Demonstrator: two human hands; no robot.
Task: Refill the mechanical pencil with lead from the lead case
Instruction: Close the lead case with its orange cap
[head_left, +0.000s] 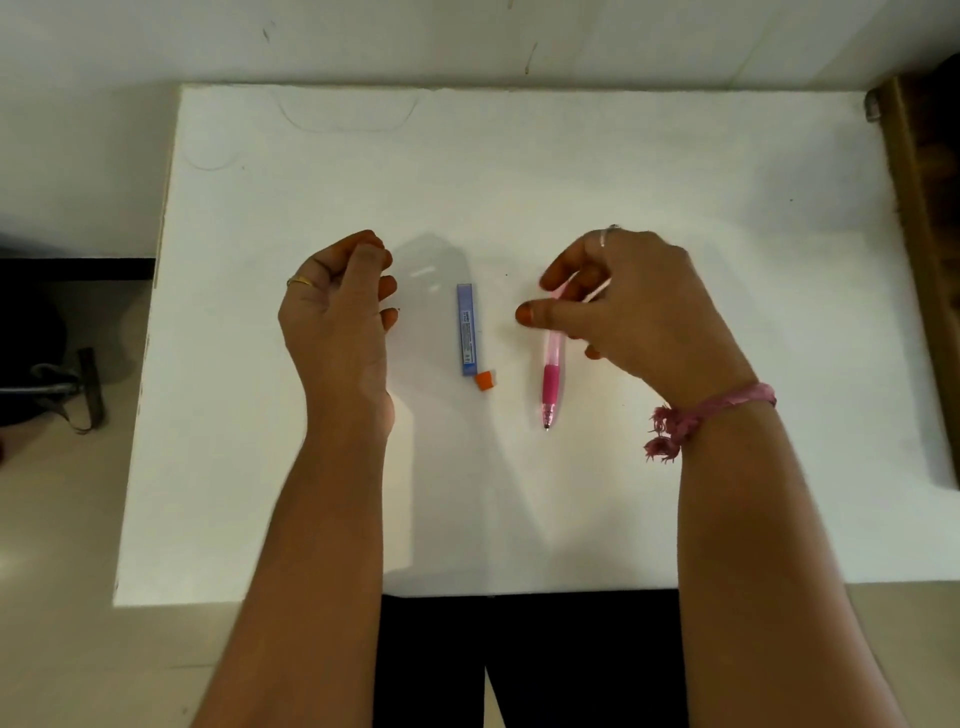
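Note:
A blue lead case (467, 328) lies lengthwise at the middle of the white table (519, 171). Its orange cap (484, 381) sits loose at the near end. To the right lies a pink mechanical pencil (550, 379), tip pointing toward me. My right hand (628, 312) is over the pencil's far end, with the thumb and fingers closed around the barrel; that end is hidden under the hand. My left hand (337, 312) hovers left of the case, fingers curled in, thumb against forefinger, with nothing visible in it.
The table's left edge borders a pale floor with a dark chair base (62, 389). A brown wooden edge (924, 260) runs along the table's right side. Bare tabletop stretches behind and in front of the hands.

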